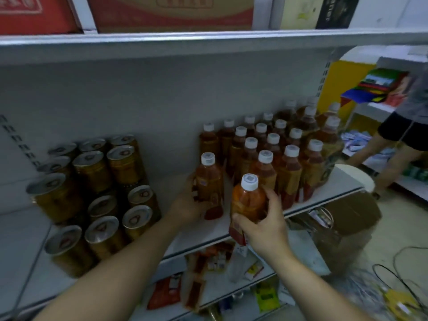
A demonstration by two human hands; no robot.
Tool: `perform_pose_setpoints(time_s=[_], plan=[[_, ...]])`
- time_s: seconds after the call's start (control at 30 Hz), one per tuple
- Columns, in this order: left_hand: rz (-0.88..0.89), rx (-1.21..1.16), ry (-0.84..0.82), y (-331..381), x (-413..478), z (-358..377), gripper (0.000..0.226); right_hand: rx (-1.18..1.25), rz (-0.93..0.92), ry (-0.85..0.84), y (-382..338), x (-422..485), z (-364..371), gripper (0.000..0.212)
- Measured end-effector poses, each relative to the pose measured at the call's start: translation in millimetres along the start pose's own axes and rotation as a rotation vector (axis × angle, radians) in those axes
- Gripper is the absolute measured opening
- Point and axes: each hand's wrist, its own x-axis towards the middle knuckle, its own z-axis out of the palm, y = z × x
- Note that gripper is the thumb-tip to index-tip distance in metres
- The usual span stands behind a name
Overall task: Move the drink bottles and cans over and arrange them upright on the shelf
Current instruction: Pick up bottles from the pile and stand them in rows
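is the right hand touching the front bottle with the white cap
Touching. The head view shows fingers of the right hand curled round the front bottle, thumb across its label.

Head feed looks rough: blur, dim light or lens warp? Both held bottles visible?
Head view: dim and soft; upper shelf bows from lens distortion; lower-right floor is motion-blurred; can lids show mild glare; front bottle in right hand and rear bottle in left hand are distinct, labels unreadable.
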Motion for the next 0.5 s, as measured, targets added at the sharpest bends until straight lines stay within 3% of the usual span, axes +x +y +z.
perform_pose_setpoints(time_s=[0.27,0.5], plan=[[0.028,-0.038,0.005,5,49,21,0.087,-0.075,-0.045,-0.078,4,10,-4,0.08],[-0.021,0.098,-0.053,13,88,12,0.091,-0.156,-0.02,-0.067,3,17,7,0.084]])
